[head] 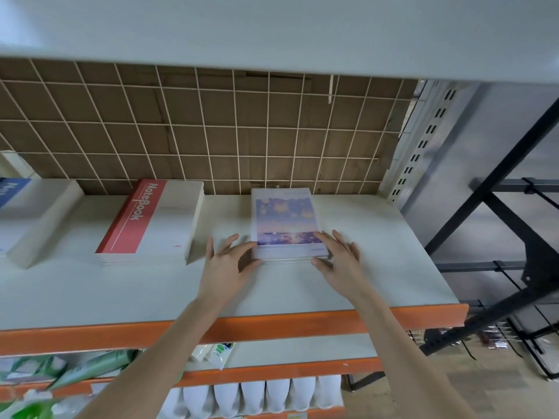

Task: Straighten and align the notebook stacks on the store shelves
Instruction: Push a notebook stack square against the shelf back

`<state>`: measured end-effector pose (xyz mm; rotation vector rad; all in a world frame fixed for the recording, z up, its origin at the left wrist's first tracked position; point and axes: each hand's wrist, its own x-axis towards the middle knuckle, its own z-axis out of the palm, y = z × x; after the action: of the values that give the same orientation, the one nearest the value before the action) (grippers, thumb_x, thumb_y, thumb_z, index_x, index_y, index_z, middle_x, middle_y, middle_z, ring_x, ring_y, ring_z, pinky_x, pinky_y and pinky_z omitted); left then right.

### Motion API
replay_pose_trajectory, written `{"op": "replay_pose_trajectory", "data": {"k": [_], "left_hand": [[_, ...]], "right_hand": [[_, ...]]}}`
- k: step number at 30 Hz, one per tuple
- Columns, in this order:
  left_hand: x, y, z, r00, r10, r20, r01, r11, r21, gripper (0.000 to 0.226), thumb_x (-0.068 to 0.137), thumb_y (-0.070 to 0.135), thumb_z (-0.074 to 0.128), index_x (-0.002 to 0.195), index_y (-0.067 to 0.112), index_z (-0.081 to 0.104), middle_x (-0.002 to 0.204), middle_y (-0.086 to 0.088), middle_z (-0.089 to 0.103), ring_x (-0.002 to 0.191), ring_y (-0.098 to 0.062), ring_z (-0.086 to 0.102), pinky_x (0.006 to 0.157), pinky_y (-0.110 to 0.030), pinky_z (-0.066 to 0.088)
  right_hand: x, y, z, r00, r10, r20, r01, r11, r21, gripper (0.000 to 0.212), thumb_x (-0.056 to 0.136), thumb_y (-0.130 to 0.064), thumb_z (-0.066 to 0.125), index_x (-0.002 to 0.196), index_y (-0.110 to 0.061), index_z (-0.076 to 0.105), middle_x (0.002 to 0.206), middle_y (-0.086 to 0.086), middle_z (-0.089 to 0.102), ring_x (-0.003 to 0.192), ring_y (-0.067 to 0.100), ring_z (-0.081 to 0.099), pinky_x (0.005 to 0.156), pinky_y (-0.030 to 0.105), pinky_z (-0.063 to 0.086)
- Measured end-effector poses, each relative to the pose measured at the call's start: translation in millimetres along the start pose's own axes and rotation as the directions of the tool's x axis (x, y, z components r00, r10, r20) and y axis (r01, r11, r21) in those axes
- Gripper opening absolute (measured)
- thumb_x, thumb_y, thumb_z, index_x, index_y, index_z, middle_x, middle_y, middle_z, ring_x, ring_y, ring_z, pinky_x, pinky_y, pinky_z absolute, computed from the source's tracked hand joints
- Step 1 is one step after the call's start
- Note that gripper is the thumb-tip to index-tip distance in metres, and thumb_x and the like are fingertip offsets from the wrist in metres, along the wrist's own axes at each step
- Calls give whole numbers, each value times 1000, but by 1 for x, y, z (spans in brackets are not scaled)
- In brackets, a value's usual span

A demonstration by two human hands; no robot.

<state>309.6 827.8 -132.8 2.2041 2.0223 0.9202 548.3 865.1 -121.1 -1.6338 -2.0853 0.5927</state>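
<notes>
A small stack of notebooks with a purple sky cover (pixel 284 220) lies flat on the white shelf (pixel 378 267), right of centre. My left hand (pixel 228 261) touches the stack's near left corner, thumb and forefinger against its edge, the other fingers spread. My right hand (pixel 338 255) grips the near right corner, fingers over the cover and thumb at the front edge. To the left lies a taller stack with a red "NoteBook" cover (pixel 151 219). A stack with a blue cover (pixel 13 192) sits at the far left, partly cut off.
A wire grid over brown cardboard (pixel 196 128) backs the shelf. Another shelf board (pixel 272 31) hangs overhead. An orange beam (pixel 272 325) fronts the shelf. Below are green tubes (pixel 90 367) and white bottles (pixel 257 394). A black metal rack (pixel 514 237) stands to the right.
</notes>
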Motion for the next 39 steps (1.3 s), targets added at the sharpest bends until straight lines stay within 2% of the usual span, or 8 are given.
{"op": "replay_pose_trajectory", "data": {"k": [5, 15, 18, 21, 27, 31, 35, 39], "left_hand": [[-1, 3, -3, 999, 35, -26, -34, 998, 56, 44, 68, 30, 82, 106, 10, 72, 85, -14, 73, 118, -29, 57, 104, -62, 26], [1, 10, -10, 996, 77, -35, -73, 990, 121, 38, 63, 31, 86, 94, 12, 75, 79, -11, 73, 101, -30, 67, 90, -68, 38], [0, 9, -11, 998, 62, -16, -59, 988, 142, 39, 76, 47, 64, 95, 15, 74, 86, -9, 74, 97, -27, 68, 89, -67, 39], [-1, 9, -13, 999, 51, 4, -51, 984, 170, 62, 85, 65, 33, 94, 19, 74, 87, -3, 74, 96, -23, 69, 90, -63, 40], [-1, 12, -17, 996, 67, 53, -77, 975, 209, 72, 89, 64, 24, 93, 14, 75, 86, -8, 74, 96, -21, 69, 92, -67, 39], [0, 13, -16, 983, 178, -41, -157, 938, 309, 50, 79, 49, 44, 87, 12, 76, 78, -5, 74, 87, -21, 71, 84, -70, 38], [-1, 18, -19, 986, 164, -42, -142, 936, 323, 43, 76, 44, 51, 86, 12, 76, 78, -4, 74, 85, -21, 71, 82, -70, 40], [-7, 18, -30, 994, 104, 16, -104, 963, 247, 46, 65, 31, 83, 104, 9, 72, 95, -7, 73, 98, -30, 68, 87, -69, 37]], "right_hand": [[-3, 0, 1, 1000, -1, -7, 1, 1000, 10, 56, 93, -28, 57, 144, -28, 34, 152, -9, 32, 146, 9, 2, 114, 32, -7], [-4, -2, -2, 996, 47, -72, -41, 996, 78, 52, 89, -10, 54, 138, -25, 43, 139, -6, 48, 145, 8, 10, 113, 32, -3], [-4, -1, -2, 997, 43, -65, -38, 996, 86, 52, 90, -10, 53, 139, -25, 42, 137, -6, 50, 145, 9, 10, 115, 34, -3], [-6, -4, -1, 992, 61, -112, -51, 995, 90, 52, 88, -9, 52, 137, -25, 46, 131, -6, 55, 144, 9, 12, 116, 37, -5], [-5, -4, -2, 990, 62, -125, -57, 997, 44, 48, 88, -12, 52, 135, -24, 49, 124, -4, 59, 144, 5, 13, 115, 38, -9], [-6, -1, -3, 992, 33, -125, -24, 997, 74, 48, 88, -11, 53, 134, -23, 50, 127, 1, 58, 144, 6, 14, 115, 38, -7], [-6, -3, -1, 993, 37, -110, -31, 998, 56, 47, 88, -12, 52, 134, -24, 49, 129, -2, 57, 145, 7, 12, 116, 41, -6], [-10, -11, -5, 992, 26, -126, -25, 1000, 14, 57, 87, -12, 55, 141, -24, 39, 149, -7, 36, 146, 13, 7, 116, 40, -7]]}}
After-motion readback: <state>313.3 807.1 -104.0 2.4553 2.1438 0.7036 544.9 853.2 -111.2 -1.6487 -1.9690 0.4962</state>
